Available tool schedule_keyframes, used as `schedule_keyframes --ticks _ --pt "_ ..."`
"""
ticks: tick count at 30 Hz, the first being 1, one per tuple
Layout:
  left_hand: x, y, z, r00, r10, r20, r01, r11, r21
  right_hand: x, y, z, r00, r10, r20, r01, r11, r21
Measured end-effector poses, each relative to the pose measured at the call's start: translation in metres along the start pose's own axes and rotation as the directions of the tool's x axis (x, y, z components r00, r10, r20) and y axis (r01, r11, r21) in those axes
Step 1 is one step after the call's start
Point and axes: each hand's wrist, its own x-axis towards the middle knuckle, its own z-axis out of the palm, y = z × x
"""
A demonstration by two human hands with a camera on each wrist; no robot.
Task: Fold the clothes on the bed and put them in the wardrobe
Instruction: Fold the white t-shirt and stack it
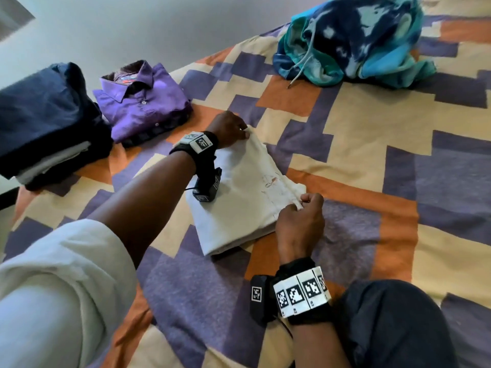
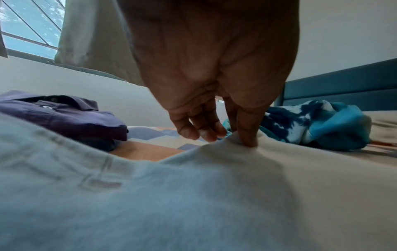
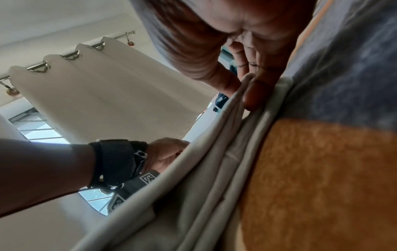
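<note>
A folded white garment [image 1: 247, 197] lies on the patterned bedspread [image 1: 372, 155] in the middle of the head view. My left hand [image 1: 233, 128] pinches its far corner, thumb and fingers closed on the cloth [image 2: 232, 141]. At the near right corner my right hand [image 1: 303, 208] pinches the folded edge between thumb and fingers [image 3: 247, 88]. The white garment [image 2: 150, 203] fills the lower part of the left wrist view. Its stacked layers [image 3: 214, 169] show edge-on in the right wrist view.
A folded purple shirt [image 1: 143, 102] lies at the back left, beside a stack of dark folded clothes [image 1: 47, 123]. An unfolded blue and teal hoodie [image 1: 353, 41] is heaped at the far right. My dark-clad knee [image 1: 393, 322] rests at the lower right.
</note>
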Motion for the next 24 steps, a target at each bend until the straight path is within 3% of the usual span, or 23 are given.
schedule_keyframes --ticks 5,10,15,17,19,24 --pt "0.009 -0.002 0.017 1.000 0.028 -0.008 -0.028 1.000 0.011 0.007 0.008 0.010 0.995 -0.035 -0.093 0.028 0.997 -0.071" --pt "0.016 -0.010 0.022 0.997 -0.065 0.031 0.064 0.998 0.020 0.010 0.017 0.014 0.987 -0.098 -0.128 0.072 0.978 -0.197" --pt "0.015 -0.011 0.018 0.971 -0.180 0.158 0.166 0.981 0.103 0.011 0.015 0.003 1.000 -0.011 0.012 0.015 0.876 -0.482" --pt "0.011 -0.008 0.012 0.963 -0.181 0.201 0.173 0.983 0.055 0.015 0.012 0.002 0.997 0.040 0.067 -0.005 0.891 -0.454" --pt "0.006 -0.010 0.003 0.968 -0.183 0.170 0.195 0.979 -0.057 0.019 0.007 -0.001 0.990 0.073 0.117 -0.024 0.926 -0.377" --pt "-0.025 -0.030 -0.049 0.981 -0.194 0.026 0.184 0.867 -0.462 0.018 -0.025 -0.017 0.972 -0.047 0.230 0.066 0.995 -0.075"
